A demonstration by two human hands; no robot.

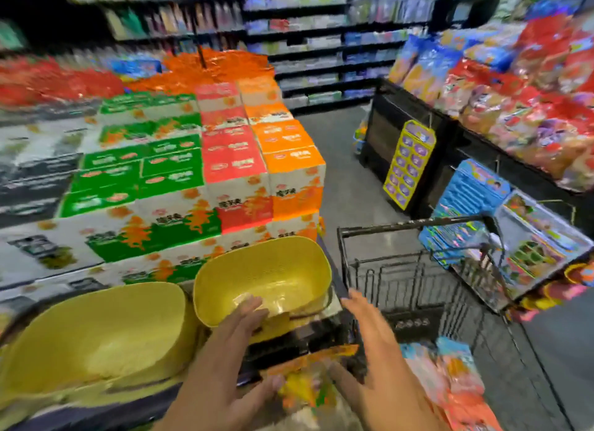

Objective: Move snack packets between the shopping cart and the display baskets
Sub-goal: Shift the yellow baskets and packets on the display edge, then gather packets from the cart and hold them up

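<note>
An orange and yellow snack packet (308,379) sits low in the middle, between my two hands. My left hand (238,340) reaches forward with straight fingers over the near rim of the right yellow basket (266,257), its thumb against the packet's left edge. My right hand (369,343) is spread with straight fingers, and its thumb touches the packet's right side. Something pale and shiny (283,305) lies in that basket's bottom. A second yellow basket (96,331) stands to the left. The black wire shopping cart (414,269) is at right, with several colourful packets (450,385) in it.
Stacked green, red and orange cartons (199,166) rise behind the baskets. A black display bin heaped with snack bags (514,109) runs along the right, with hanging card packs (409,163) on its side. Grey aisle floor (340,160) lies between them. The picture is blurred.
</note>
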